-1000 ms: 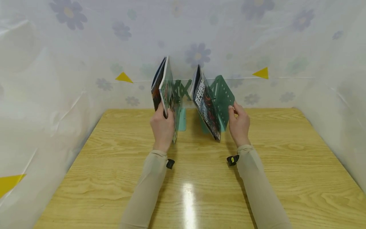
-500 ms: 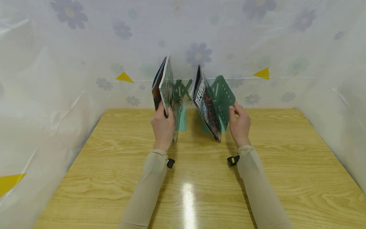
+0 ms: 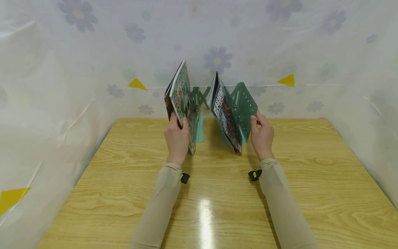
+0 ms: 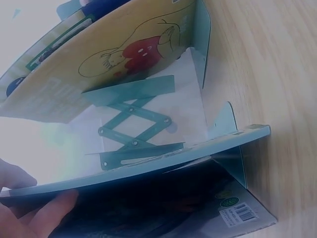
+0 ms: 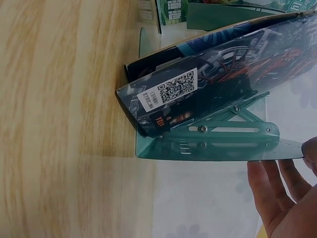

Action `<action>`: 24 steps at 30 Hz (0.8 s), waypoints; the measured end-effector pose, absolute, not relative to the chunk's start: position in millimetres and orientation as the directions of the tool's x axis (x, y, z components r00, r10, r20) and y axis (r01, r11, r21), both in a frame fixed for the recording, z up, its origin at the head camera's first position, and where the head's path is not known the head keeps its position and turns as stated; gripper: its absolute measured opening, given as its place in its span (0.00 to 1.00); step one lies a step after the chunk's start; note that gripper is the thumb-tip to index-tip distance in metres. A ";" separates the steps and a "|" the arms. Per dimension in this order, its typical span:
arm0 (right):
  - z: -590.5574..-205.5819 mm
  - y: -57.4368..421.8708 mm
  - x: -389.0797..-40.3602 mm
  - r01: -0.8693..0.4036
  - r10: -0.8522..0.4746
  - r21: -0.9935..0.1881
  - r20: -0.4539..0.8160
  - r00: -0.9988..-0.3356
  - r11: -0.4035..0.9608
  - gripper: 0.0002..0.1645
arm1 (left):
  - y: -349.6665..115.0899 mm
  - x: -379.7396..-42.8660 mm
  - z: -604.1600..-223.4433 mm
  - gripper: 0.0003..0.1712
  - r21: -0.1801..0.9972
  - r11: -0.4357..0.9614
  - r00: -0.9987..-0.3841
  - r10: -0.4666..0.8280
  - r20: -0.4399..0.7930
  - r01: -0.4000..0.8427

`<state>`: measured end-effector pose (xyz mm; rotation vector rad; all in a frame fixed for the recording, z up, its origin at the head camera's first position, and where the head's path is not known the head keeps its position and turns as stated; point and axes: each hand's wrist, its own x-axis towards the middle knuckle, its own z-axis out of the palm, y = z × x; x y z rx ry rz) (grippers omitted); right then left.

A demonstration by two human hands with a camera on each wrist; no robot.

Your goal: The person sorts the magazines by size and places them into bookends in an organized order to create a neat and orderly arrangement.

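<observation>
My left hand (image 3: 178, 138) grips the near edges of a pair of magazines (image 3: 181, 91), thumb on the right cover and fingers on the left side. They stand nearly upright at the left part of a green metal expandable bookend (image 3: 245, 110). Its crossed scissor bars (image 4: 133, 124) show between the two groups of magazines in the left wrist view. My right hand (image 3: 262, 136) pinches the outer edge of the bookend's right end plate, thumb inside and fingers outside. Just left of that plate, dark-covered magazines (image 3: 227, 119) lean over, their lower edge near the plate's foot.
The bookend stands toward the back of a wooden table (image 3: 233, 200). Behind it hangs a pale flowered sheet (image 3: 174, 34), with yellow triangles (image 3: 286, 80) on it. A similar sheet borders the left and right sides.
The magazines in my left hand have turned slightly, so more of the green right cover shows. My right hand keeps its pinch on the end plate. The head view has shifted a little.
</observation>
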<state>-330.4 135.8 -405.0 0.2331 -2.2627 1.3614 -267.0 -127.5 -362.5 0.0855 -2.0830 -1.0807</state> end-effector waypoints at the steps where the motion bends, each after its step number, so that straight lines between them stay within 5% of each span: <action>1: -405.3 136.2 -330.6 -0.383 0.101 -0.784 0.487 -0.868 0.488 0.25 | -127.5 -266.9 -362.6 0.18 0.720 0.638 -0.700 -0.384 0.603 0.271; 16: -405.3 135.1 -331.6 -0.391 0.099 -0.783 0.493 -0.865 0.483 0.24 | -133.5 -255.7 -369.9 0.13 0.693 0.663 -0.726 -0.324 0.606 0.283; 24: -404.8 136.3 -330.3 -0.373 0.104 -0.792 0.475 -0.874 0.483 0.26 | -137.8 -248.6 -374.4 0.18 0.678 0.663 -0.747 -0.265 0.610 0.319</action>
